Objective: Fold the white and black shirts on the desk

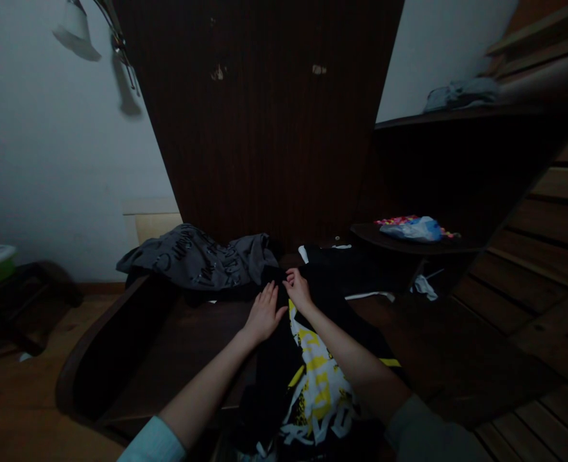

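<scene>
Pale-blue left sleeve (154, 441) nearest my camera | bunched grey lettered garment (206, 256) crowds the left hand's side | left hand (263, 316) palm-down, fingers extended, gripping nothing | right hand (299, 292) curled; I can't tell whether it pinches cloth | printed black top (319, 367) beneath both, on bench (178, 359); I'd favour light, even pressure | plastic bag (425, 229) well apart

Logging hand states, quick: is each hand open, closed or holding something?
Left hand: open, palm down on the black cloth garment with yellow-and-white print.
Right hand: fingers curled at the garment; grip cannot be told.
</scene>
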{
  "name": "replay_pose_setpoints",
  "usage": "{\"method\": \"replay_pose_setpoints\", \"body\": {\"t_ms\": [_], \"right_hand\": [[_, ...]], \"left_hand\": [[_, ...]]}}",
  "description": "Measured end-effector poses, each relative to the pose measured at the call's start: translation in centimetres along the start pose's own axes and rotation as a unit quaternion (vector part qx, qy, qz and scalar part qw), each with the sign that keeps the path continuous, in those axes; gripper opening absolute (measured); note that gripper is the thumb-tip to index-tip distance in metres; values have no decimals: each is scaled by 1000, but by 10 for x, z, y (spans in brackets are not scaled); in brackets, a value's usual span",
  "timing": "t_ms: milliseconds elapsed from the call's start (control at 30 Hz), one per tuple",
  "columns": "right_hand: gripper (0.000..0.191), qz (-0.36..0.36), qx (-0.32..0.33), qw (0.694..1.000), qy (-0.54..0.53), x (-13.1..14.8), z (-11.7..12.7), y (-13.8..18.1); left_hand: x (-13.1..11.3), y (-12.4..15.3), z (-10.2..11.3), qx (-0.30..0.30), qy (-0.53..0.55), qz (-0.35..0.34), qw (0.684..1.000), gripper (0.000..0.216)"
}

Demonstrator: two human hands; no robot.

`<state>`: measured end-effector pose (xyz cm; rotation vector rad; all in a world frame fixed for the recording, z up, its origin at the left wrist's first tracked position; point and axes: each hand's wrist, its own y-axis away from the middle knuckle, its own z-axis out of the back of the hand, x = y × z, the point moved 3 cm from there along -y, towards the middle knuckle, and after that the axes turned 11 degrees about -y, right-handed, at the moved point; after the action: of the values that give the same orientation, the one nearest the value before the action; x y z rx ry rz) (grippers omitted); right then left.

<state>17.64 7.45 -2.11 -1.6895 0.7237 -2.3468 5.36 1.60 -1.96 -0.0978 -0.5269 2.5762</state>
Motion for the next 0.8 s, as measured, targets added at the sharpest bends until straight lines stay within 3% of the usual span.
{"method": "replay_pose_setpoints", "body": {"t_ms": [167,300,500,633,800], "right_hand": [[13,37,-21,999,29,5,2,1],[13,84,-34,996,26,17,4,3],[18,129,81,988,5,27,-1,8],[25,208,158,965,0,31,-7,11],[36,186,207,961,1,26,-11,10]], "left_hand": [[-5,-1,-1,8,-54,-42,998,41],[-2,-1,-4,34,-70,-17,997,44],[-13,-17,7,54,-92,8,994,40],[-20,-27,10,14,-97,63,993,34],[-19,-24,4,-18,-39,23,999,35]]}}
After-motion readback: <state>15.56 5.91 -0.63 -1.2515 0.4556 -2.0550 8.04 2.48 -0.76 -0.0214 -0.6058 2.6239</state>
